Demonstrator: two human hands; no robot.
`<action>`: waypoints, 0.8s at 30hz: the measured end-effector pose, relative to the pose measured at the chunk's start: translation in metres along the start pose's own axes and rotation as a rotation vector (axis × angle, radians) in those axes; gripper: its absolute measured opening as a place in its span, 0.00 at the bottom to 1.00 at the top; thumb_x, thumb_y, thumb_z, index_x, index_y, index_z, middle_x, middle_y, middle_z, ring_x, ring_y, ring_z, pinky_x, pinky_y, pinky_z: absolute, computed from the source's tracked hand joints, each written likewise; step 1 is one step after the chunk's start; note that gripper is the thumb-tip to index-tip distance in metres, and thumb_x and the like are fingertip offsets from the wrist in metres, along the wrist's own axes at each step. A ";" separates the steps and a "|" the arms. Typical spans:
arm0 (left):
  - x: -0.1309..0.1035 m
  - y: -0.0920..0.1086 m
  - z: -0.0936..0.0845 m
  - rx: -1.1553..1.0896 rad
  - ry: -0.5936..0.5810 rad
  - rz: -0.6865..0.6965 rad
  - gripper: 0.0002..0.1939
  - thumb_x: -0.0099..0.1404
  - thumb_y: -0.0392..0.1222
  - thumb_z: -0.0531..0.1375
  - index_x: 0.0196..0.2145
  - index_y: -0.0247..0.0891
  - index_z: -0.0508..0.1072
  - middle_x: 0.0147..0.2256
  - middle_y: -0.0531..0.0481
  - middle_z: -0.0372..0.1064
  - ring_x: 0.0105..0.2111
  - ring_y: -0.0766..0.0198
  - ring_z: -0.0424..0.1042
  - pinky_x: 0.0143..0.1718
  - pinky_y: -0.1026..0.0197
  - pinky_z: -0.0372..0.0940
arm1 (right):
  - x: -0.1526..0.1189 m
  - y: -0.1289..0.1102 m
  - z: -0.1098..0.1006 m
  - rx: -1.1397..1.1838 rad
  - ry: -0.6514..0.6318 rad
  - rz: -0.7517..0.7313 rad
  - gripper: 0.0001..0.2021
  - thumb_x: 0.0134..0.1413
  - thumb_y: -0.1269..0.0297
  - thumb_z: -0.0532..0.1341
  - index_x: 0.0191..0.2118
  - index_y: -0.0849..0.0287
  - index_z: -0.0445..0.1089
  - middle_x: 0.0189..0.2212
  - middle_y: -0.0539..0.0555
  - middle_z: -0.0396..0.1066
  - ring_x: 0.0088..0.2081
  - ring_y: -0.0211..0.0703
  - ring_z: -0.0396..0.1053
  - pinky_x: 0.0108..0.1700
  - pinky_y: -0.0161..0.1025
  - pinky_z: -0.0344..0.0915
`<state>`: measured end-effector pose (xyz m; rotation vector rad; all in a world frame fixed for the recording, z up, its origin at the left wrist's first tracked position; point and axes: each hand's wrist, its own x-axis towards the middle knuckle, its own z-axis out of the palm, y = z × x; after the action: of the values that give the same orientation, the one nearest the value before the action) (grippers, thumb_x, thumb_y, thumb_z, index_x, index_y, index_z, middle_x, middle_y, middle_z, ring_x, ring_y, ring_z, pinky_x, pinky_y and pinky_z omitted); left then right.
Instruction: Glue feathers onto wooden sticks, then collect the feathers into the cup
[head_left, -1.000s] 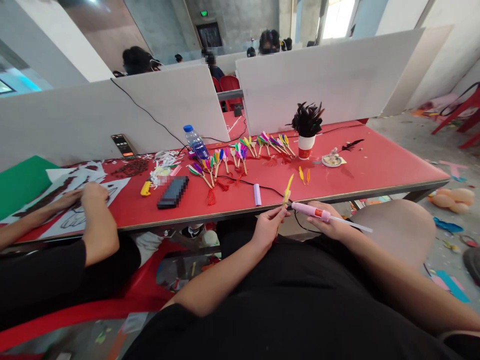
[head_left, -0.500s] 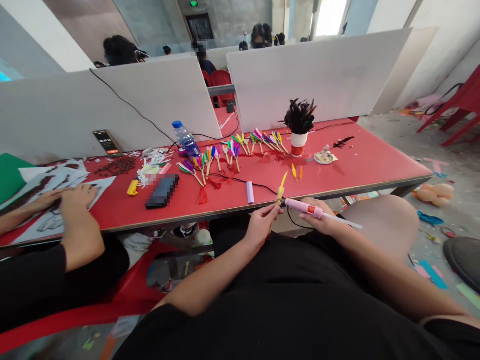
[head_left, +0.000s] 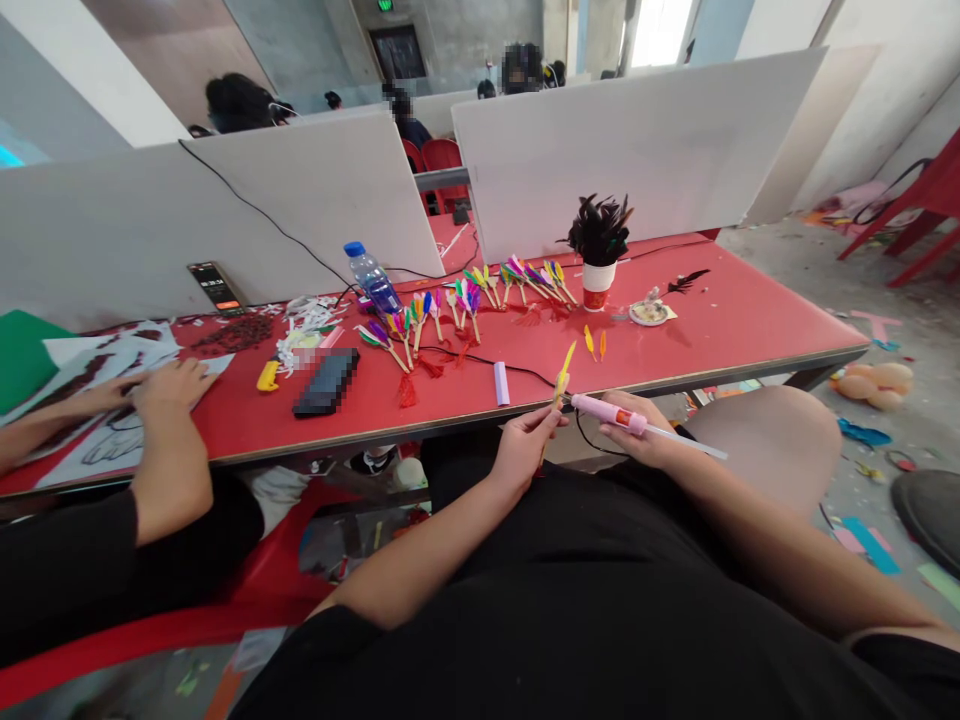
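My left hand [head_left: 527, 443] pinches a small stick with a yellow feather [head_left: 568, 365] standing up from its top. My right hand [head_left: 643, 435] is wrapped round a pink hot glue gun [head_left: 609, 412], its nozzle pointing left at the base of the feather. From the gun's back end sticks out a long translucent glue stick [head_left: 694, 443]. Whether the nozzle touches the feather stick I cannot tell. On the red table [head_left: 720, 330] beyond lie two loose orange-yellow feathers [head_left: 595, 344] and several feathered sticks [head_left: 420, 318] with red tassels.
A paper cup [head_left: 598, 285] of black feathers and a glue-stained dish [head_left: 649, 313] stand at the back. Left are a lilac block [head_left: 501, 384], a water bottle [head_left: 375, 280], a dark phone [head_left: 326, 383] and a yellow-handled tool [head_left: 268, 376]. Another person's hands [head_left: 169, 390] rest on paper sheets.
My hands and the glue gun stay almost in place at the feather. The neighbouring person's hands and paper have shifted slightly right.
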<state>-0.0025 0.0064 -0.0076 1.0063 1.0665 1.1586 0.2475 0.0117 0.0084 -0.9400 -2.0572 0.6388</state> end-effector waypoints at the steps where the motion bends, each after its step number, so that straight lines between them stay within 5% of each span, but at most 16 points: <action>1: 0.000 0.000 0.000 0.006 -0.001 0.002 0.30 0.58 0.62 0.79 0.49 0.37 0.91 0.40 0.40 0.86 0.35 0.61 0.72 0.39 0.60 0.66 | 0.000 0.000 0.000 -0.001 -0.001 -0.011 0.19 0.74 0.43 0.63 0.36 0.53 0.69 0.32 0.54 0.71 0.35 0.49 0.67 0.40 0.46 0.62; 8: -0.002 0.002 0.001 0.000 -0.012 -0.055 0.39 0.55 0.67 0.78 0.55 0.35 0.90 0.41 0.39 0.86 0.31 0.65 0.64 0.27 0.63 0.51 | 0.001 0.000 0.001 -0.022 -0.015 -0.063 0.18 0.75 0.47 0.63 0.35 0.53 0.66 0.32 0.53 0.70 0.33 0.47 0.65 0.39 0.45 0.59; 24: -0.001 0.001 0.003 -0.006 0.000 0.009 0.36 0.56 0.67 0.78 0.51 0.34 0.91 0.39 0.40 0.85 0.33 0.63 0.70 0.35 0.61 0.63 | -0.001 -0.011 -0.004 0.010 0.010 -0.064 0.16 0.74 0.49 0.64 0.37 0.54 0.70 0.31 0.53 0.72 0.31 0.45 0.68 0.36 0.43 0.63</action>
<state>0.0003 0.0056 -0.0060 1.0071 1.0589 1.1689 0.2467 0.0050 0.0182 -0.8661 -2.0653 0.6081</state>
